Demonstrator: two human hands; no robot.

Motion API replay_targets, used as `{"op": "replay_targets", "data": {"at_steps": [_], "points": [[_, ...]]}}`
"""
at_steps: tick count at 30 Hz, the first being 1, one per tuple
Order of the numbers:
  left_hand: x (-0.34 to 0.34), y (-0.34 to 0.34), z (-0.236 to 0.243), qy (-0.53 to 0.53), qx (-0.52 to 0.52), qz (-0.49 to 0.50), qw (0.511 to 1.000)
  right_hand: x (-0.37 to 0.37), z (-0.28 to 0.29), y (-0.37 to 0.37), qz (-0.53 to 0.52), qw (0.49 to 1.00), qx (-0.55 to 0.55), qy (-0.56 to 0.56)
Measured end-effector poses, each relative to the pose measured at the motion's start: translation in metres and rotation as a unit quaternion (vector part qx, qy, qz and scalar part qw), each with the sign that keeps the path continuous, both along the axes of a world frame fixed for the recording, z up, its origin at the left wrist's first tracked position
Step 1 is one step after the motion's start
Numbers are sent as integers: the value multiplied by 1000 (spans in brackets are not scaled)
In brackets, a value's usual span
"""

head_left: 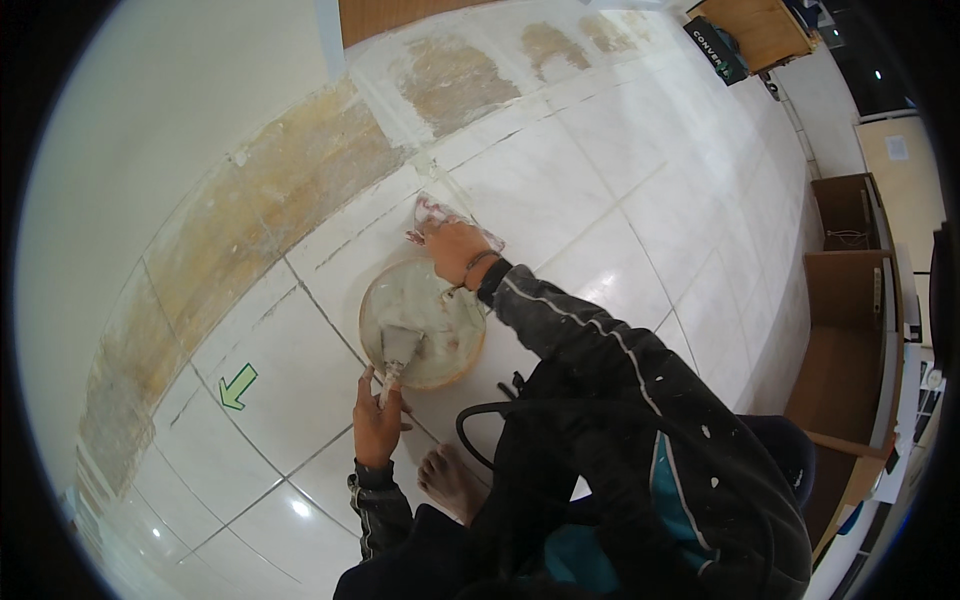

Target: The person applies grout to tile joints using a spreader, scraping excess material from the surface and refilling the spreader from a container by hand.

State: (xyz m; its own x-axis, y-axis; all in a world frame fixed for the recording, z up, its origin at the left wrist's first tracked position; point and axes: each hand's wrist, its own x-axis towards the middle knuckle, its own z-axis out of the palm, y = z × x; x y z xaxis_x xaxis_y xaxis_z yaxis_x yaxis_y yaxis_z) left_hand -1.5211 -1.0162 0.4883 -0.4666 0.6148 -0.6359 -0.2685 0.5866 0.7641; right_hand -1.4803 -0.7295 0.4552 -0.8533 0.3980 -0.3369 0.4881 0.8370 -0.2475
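Between my hands on the tiled floor stands a round, shallow tub (440,384) with an orange-brown rim, holding pale grey-white putty (440,290). A putty knife (402,345) dips its broad blade into the tub, and my left hand (377,428) is closed around its caked handle at the near rim. Just past the far rim, my right hand (458,248) grips a crumpled white-and-dark-red rag (434,212) on the floor. The right fingers are partly hidden by the back of the hand.
A rough yellow-brown strip (270,170) with white smears runs along the wall's foot. A green arrow (238,386) marks the floor at left. My bare foot (452,482) is near the tub. Brown open cabinets (840,300) line the right; a dark box (715,52) is at far right.
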Motion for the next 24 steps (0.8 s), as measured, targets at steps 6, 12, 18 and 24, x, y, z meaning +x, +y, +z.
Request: {"op": "replay_targets", "data": {"at_steps": [6, 12, 18, 24], "points": [[54, -64, 73, 6, -4, 6, 1000, 96, 69, 4, 67, 992, -68, 87], [90, -56, 77, -8, -15, -16, 1000, 105, 122, 72, -12, 998, 22, 54], [88, -5, 23, -9, -33, -6, 999, 65, 59, 133, 56, 998, 33, -12], [81, 18, -17, 3, -19, -10, 1000, 129, 32, 133, 97, 994, 44, -15]]}}
